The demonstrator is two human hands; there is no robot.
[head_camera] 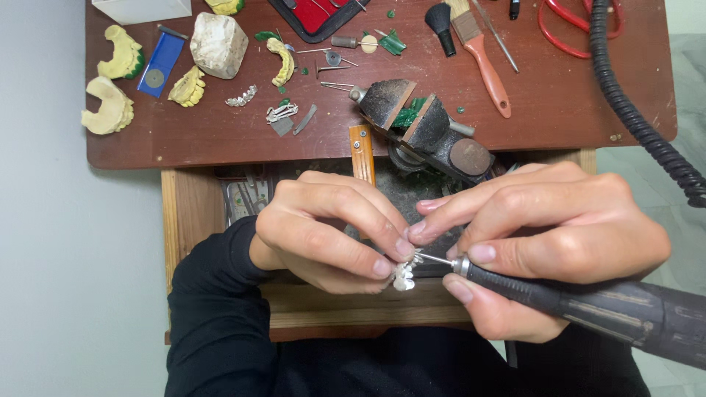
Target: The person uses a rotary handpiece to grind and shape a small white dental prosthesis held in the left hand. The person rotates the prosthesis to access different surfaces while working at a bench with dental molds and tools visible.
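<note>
My left hand point(323, 231) pinches a small white dental piece with teeth point(403, 277) between thumb and fingers, low in the middle of the view. My right hand point(548, 242) grips a dark rotary handpiece point(588, 300) like a pen. Its thin metal bur point(435, 259) touches the top of the dental piece. Both hands are held over an open wooden drawer point(193, 213) below the brown bench top point(559, 103). Black sleeves cover my forearms.
A small black bench vise point(423, 125) with green wax bits and an orange wooden peg point(361, 153) sit at the bench edge. Yellow dental casts point(110, 106), a white stone block point(218, 44), metal frameworks point(282, 112), brushes point(482, 55) and a black coiled hose point(636, 121) lie around.
</note>
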